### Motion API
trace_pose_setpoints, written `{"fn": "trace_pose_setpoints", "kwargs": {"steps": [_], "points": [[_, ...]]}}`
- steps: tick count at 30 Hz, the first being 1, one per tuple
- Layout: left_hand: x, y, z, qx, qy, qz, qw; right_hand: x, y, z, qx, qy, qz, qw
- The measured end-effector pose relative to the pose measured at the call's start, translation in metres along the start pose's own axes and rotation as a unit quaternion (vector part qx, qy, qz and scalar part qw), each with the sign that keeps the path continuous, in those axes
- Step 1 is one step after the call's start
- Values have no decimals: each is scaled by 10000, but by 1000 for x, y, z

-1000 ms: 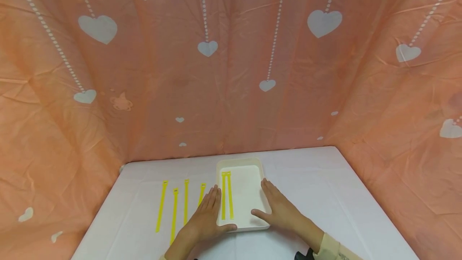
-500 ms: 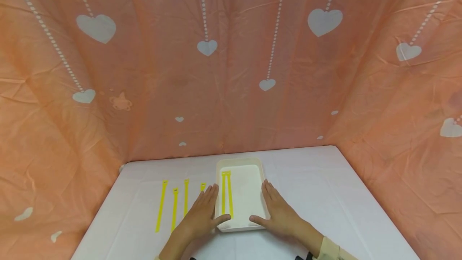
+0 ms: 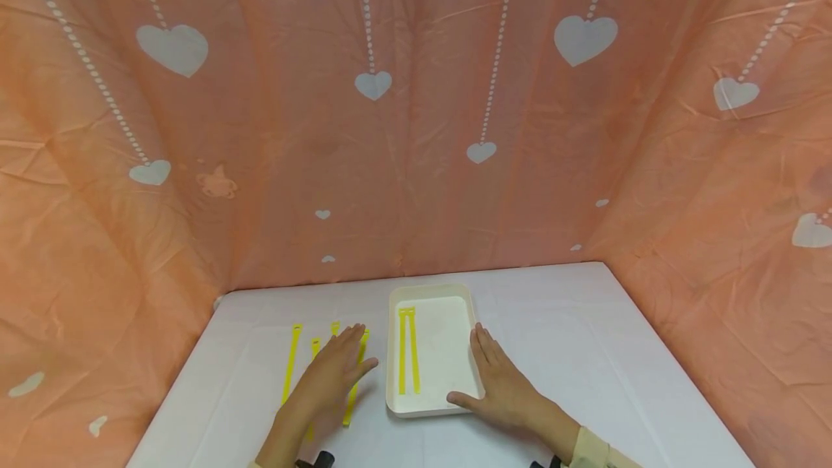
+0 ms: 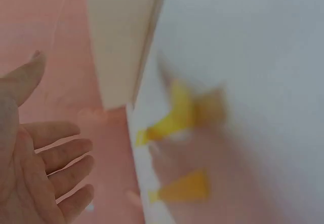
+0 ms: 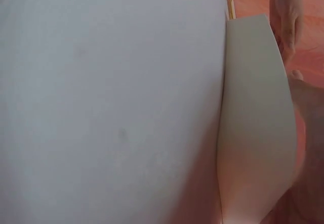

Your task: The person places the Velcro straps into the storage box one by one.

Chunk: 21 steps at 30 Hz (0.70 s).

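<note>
A white rectangular tray (image 3: 448, 360) stands at the middle of the table, with two yellow straps with slotted heads (image 3: 401, 352) lying side by side along its left part. My right hand (image 3: 503, 378) rests against the tray's right side, fingers straight and thumb over the near right corner. To the left of the tray, my left hand (image 3: 331, 370) hovers over more yellow straps (image 3: 292, 360) and partly hides them. Its fingers are extended and hold nothing, as the left wrist view also shows of that hand (image 4: 50, 168). In the right wrist view the tray's wall (image 5: 253, 122) hides much of the hand.
A white cloth (image 3: 552, 323) covers the table. An orange curtain printed with white hearts (image 3: 429, 215) encloses the back and both sides.
My left hand has come away from the tray's left side and moved left over the loose straps. The right hand stays at the tray's right side, and the tray has hardly moved.
</note>
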<state>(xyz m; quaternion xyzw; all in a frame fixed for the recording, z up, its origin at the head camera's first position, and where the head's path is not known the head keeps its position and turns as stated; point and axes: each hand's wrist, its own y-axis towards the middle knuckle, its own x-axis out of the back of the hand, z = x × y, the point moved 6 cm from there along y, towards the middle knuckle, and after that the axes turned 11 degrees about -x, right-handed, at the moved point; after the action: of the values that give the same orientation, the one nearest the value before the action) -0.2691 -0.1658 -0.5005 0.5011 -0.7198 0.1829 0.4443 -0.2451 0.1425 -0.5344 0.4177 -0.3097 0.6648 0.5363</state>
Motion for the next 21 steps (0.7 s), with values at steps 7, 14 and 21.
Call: {"fn": "trace_pose_setpoints", "kwargs": {"steps": [7, 14, 21], "points": [[34, -9, 22, 398, -117, -172, 9990, 1, 1, 1, 6, -176, 235, 9996], [56, -18, 42, 755, -360, -255, 9962, 2, 2, 1, 30, -216, 418, 9989], [65, -21, 63, 743, -487, -420, 9952, 2, 3, 0, 75, -140, 388, 9991]]}}
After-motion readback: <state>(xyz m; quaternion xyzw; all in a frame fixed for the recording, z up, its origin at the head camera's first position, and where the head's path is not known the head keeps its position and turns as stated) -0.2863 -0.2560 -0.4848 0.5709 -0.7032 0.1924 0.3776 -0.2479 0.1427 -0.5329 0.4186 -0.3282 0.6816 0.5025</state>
